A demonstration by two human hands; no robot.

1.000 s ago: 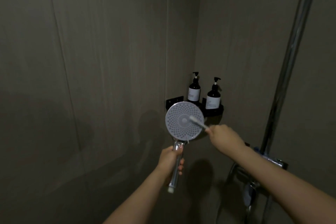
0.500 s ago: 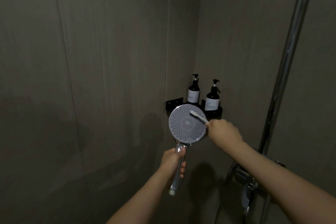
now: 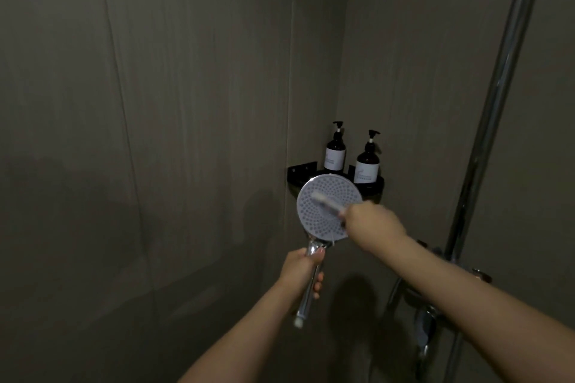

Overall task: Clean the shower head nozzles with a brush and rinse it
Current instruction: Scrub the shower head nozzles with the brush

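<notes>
shower head [image 3: 323,211] held up in front of the corner shelf [image 3: 303,172], nozzle face toward the camera | brush [image 3: 325,200] lies across its face | left hand [image 3: 303,270] grips the handle; right hand [image 3: 371,221] grips the brush | risk: hard strokes could twist the handle loose | room: bottles [image 3: 367,165] just behind, rail [image 3: 485,134] at right, open at left

A small black metal corner shelf [image 3: 303,172] is fixed where the two grey-brown tiled walls meet. Two dark pump bottles with white labels stand upright on it, close together but apart: one [image 3: 335,152] toward 10 o'clock at the back, the other [image 3: 367,165] toward 3 o'clock, nearer the shelf's front rim.
</notes>
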